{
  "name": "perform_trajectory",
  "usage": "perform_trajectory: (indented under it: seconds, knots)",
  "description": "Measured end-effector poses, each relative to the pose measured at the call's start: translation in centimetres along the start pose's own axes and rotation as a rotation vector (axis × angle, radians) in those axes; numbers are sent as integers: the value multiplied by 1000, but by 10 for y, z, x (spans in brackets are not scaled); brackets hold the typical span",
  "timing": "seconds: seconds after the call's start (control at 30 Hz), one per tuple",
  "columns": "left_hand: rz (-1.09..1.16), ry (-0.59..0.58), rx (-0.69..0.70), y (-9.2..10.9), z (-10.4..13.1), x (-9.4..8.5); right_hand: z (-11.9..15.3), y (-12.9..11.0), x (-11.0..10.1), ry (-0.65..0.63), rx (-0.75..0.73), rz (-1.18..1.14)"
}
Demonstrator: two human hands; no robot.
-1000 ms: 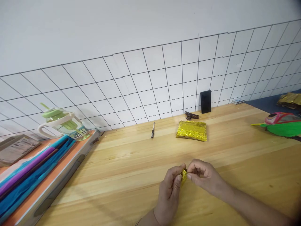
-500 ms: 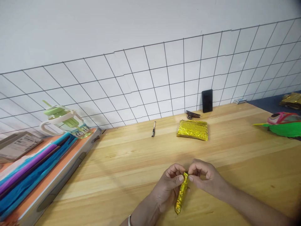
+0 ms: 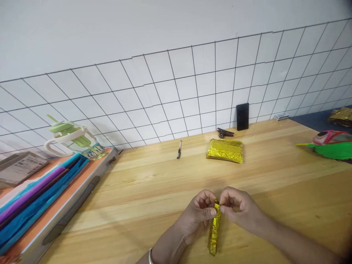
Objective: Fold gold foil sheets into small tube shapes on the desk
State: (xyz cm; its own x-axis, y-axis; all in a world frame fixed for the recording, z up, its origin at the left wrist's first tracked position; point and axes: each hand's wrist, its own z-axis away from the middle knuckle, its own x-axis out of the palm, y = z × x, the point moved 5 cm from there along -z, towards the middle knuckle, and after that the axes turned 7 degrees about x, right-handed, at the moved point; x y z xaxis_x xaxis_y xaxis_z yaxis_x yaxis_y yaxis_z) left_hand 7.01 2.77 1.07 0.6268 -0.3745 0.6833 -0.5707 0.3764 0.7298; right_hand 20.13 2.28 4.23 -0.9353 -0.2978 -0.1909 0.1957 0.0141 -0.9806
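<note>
A narrow strip of folded gold foil paper (image 3: pixel 214 234) hangs down between my two hands, over the near part of the wooden table. My left hand (image 3: pixel 199 212) grips its upper part, with the thumb lying across the front. At the top right edge, the thumb and forefinger of my right hand (image 3: pixel 236 205) pinch the foil. A small dark opening shows at the strip's upper end. Beyond my hands lies a stack of flat gold foil sheets (image 3: pixel 224 151).
Behind the stack are a dark hair clip (image 3: pixel 225 132) and a black phone (image 3: pixel 242 116) leaning on the wall. A pen (image 3: pixel 179 149) lies left of them. At left, a box (image 3: pixel 90 176) bears a green-lidded cup (image 3: pixel 74 137) and coloured paper. A green and pink object (image 3: pixel 332 145) sits right.
The foil strip has swung more upright, its lower end shifting right, and its top opening shows more. Both hands keep hold of it with small finger movements.
</note>
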Motion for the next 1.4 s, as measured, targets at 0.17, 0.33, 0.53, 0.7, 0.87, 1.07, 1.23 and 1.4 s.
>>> perform_trajectory:
  seconds: [0.17,0.33,0.53,0.7,0.87,1.07,1.23,1.4]
  knots:
    - [-42,29,19,0,-1,-3,-1,2,0,-48,26,-102]
    - [-99,20,65,1,-2,-4,-2,4,-1,-46,22,-140]
    - [-148,-1,137,8,-2,1,-2,1,0,-15,35,-128]
    - [-204,-9,158,9,-3,1,-2,-6,-1,-45,93,-188]
    - [-215,27,176,11,-4,-4,-5,-7,-1,-67,137,-228]
    - [-201,91,209,16,-4,-5,-8,3,0,-91,165,-262]
    - [-184,151,212,15,-5,-8,-12,15,1,-105,193,-318]
    - [-206,198,238,13,-6,-10,-16,27,2,-107,198,-366]
